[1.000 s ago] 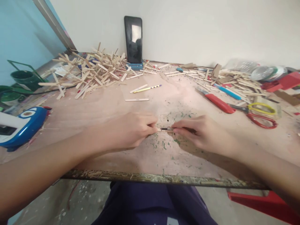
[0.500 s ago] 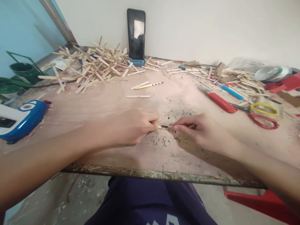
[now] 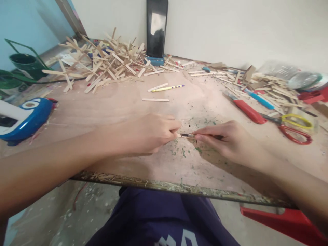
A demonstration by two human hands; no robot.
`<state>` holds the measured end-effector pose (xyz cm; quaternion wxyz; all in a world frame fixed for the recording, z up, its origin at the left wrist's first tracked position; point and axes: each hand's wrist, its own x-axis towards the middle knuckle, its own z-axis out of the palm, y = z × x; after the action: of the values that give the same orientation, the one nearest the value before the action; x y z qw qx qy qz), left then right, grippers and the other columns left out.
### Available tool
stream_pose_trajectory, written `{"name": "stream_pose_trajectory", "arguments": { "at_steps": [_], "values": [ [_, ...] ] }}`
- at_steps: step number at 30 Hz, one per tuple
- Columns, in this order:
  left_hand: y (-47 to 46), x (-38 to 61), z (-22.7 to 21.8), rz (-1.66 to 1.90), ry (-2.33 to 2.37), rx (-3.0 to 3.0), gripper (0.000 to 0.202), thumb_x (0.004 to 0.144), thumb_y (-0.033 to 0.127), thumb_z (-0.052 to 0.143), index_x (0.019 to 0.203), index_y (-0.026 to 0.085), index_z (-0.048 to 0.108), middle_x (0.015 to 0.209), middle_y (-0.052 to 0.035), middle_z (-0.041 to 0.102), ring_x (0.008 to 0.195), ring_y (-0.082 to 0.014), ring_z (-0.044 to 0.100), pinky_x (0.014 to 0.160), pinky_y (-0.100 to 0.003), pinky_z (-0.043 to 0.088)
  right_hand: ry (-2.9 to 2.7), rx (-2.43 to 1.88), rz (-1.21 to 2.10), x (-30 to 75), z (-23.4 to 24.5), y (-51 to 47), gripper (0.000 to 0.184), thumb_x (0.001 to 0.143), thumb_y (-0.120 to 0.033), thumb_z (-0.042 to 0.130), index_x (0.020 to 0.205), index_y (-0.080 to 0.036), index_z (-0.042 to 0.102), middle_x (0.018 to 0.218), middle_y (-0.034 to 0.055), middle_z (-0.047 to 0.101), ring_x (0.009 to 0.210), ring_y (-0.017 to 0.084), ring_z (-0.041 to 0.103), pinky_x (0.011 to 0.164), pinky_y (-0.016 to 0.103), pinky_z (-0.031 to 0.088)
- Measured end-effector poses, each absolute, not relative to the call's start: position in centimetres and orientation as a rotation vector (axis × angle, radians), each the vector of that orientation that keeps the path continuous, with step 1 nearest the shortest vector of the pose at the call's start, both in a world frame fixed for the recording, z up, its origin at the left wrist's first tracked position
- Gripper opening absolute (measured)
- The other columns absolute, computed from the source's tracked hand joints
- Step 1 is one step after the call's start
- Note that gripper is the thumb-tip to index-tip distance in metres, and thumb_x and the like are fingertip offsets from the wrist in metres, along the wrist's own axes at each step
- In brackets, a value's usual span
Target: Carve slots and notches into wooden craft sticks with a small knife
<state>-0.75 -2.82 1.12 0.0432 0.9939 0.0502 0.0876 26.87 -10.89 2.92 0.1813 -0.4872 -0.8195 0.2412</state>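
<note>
My left hand point(image 3: 160, 133) is closed, its fingertips pinched round a pale wooden craft stick point(image 3: 179, 135) that is mostly hidden by the fingers. Opposite it, my right hand point(image 3: 221, 140) is also closed, thumb and index finger pinching a small thin piece with a dark and greyish part point(image 3: 186, 135). That piece meets the stick in the gap between the hands; its kind is too small to make out. Green shavings point(image 3: 181, 150) lie on the tabletop under the fingers. Just beyond, a single craft stick point(image 3: 155, 100) with a dark mark lies flat.
A yellow pencil point(image 3: 167, 88) lies beyond. Joined sticks point(image 3: 110, 65) are heaped at left; loose sticks point(image 3: 276, 89) lie at right. Scissors point(image 3: 296, 128), a red-handled cutter point(image 3: 249, 111) and a blue pen point(image 3: 259, 99) sit right. A phone point(image 3: 156, 30) stands behind; a blue-white object point(image 3: 30, 116) is left.
The view has tilted and shifted, so the scene sits slightly higher and further right. Both hands keep their pinch, with the gap between them much the same.
</note>
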Motion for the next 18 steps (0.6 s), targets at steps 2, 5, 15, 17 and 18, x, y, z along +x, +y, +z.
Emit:
{"name": "stream_pose_trajectory", "arguments": {
  "at_steps": [2,5,15,17,18],
  "values": [
    [-2.87,-0.74,1.27,0.208,0.181,3.026,0.023,0.096,-0.003,0.057,0.088,0.016,0.069,0.092,-0.0058,0.065,0.082,-0.0199,0.057,0.070,-0.035,0.042,-2.235,-1.458,0.802,26.51,3.24,-10.88,0.032,0.109,-0.037,0.062,0.096,-0.019,0.086,0.074,0.0029,0.080,0.060,0.015,0.066,0.055,0.028,0.046],
    [-2.94,-0.74,1.47,0.149,0.214,3.022,0.023,0.093,-0.004,0.059,0.089,0.016,0.068,0.092,-0.0058,0.065,0.084,-0.0205,0.058,0.071,-0.035,0.042,-2.148,-1.539,0.921,26.17,3.61,-10.80,0.041,0.108,-0.049,0.064,0.091,-0.019,0.086,0.074,0.0038,0.078,0.064,0.018,0.066,0.054,0.030,0.045],
    [-2.82,-0.46,1.34,0.129,0.193,3.075,0.021,0.087,-0.003,0.063,0.086,0.018,0.067,0.094,-0.0065,0.066,0.086,-0.0222,0.059,0.073,-0.037,0.047,-2.102,-1.609,0.985,26.19,3.44,-10.53,0.059,0.104,-0.069,0.061,0.078,-0.021,0.081,0.061,0.0016,0.058,0.055,0.014,0.045,0.047,0.031,0.032],
    [-2.91,-0.44,1.45,0.052,0.213,3.092,0.021,0.086,-0.002,0.063,0.089,0.018,0.068,0.098,-0.0072,0.068,0.089,-0.0228,0.060,0.075,-0.037,0.048,-2.105,-1.612,1.001,26.15,3.49,-10.58,0.061,0.104,-0.069,0.059,0.073,-0.020,0.078,0.059,0.0008,0.052,0.054,0.013,0.039,0.047,0.031,0.031],
    [-2.97,-0.45,1.51,0.028,0.216,3.097,0.020,0.086,-0.002,0.063,0.090,0.018,0.068,0.099,-0.0075,0.068,0.090,-0.0232,0.061,0.076,-0.037,0.048,-2.104,-1.612,1.003,26.12,3.52,-10.61,0.062,0.105,-0.069,0.059,0.072,-0.020,0.077,0.059,0.0005,0.049,0.054,0.013,0.037,0.046,0.031,0.030]
  ]
}}
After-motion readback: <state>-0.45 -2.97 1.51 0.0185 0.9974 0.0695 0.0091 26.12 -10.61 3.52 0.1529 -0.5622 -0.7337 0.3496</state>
